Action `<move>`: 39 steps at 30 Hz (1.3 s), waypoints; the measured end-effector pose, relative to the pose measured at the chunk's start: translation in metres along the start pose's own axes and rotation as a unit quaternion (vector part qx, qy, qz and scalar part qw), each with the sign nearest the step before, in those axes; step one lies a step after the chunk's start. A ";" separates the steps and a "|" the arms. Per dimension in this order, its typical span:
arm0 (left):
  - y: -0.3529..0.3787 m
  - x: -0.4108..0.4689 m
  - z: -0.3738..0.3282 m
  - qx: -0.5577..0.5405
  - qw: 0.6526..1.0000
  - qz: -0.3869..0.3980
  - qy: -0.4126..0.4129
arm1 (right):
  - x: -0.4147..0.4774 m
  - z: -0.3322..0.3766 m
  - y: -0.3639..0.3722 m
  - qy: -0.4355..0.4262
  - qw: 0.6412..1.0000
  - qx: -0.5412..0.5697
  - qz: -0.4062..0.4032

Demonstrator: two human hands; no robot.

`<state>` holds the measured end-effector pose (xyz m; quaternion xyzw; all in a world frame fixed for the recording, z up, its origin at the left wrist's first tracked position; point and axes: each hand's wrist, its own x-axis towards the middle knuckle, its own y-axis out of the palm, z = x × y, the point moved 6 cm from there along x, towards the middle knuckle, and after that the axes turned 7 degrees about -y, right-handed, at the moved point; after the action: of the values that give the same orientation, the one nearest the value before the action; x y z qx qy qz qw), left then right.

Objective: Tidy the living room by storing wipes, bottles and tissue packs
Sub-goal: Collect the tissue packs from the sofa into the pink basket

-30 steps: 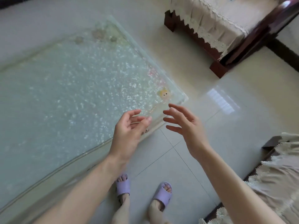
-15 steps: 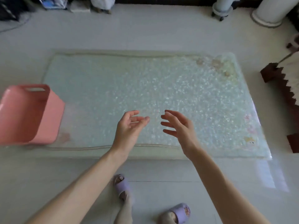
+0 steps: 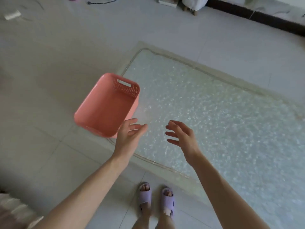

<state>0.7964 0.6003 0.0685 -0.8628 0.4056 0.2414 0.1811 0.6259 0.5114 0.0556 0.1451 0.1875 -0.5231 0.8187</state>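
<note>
Now both hands hover with nothing in them, next to a pink basket [image 3: 107, 106] on the table's corner.

Left hand [image 3: 130, 136] and right hand [image 3: 183, 138] are spread loose, fingers relaxed, palms turned toward each other above the textured glass table [image 3: 214, 121]. The left hand overlaps the basket's near corner, and I cannot tell if they touch. The basket stands upright with its mouth facing up. Its long axis runs from near-left to far-right, and the slotted handle end points away from the person. It is a rounded rectangle of smooth pink plastic with a perforated far wall. Lilac slippers [image 3: 145, 194] stand on pale tiles [image 3: 49, 154].
</note>
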 end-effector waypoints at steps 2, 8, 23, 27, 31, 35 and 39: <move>-0.020 0.014 0.001 -0.025 0.999 -0.033 -0.011 | 0.021 0.002 0.022 0.015 1.000 -0.011 0.024; -0.062 0.046 0.013 -0.063 0.985 -0.153 -0.050 | 0.079 -0.001 0.072 0.051 0.994 -0.045 0.086; -0.096 0.106 0.080 -0.156 0.917 -0.322 -0.177 | 0.166 -0.062 0.145 0.201 0.960 -0.106 0.164; -0.108 0.109 0.092 -0.128 0.906 -0.356 -0.190 | 0.165 -0.071 0.164 0.158 0.971 -0.080 0.164; -0.122 0.105 0.093 -0.157 0.894 -0.377 -0.186 | 0.168 -0.063 0.181 0.116 0.980 -0.063 0.148; -0.143 0.097 0.075 -0.213 0.887 -0.384 -0.146 | 0.169 -0.040 0.206 0.081 0.979 -0.077 0.173; -0.172 0.089 0.053 -0.265 0.877 -0.386 -0.110 | 0.154 -0.020 0.249 0.047 0.972 -0.087 0.213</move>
<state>0.9667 0.6767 -0.0055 -0.9343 -0.0618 0.3443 0.0683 0.9086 0.4991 -0.0222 0.1347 0.2353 -0.3111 0.9109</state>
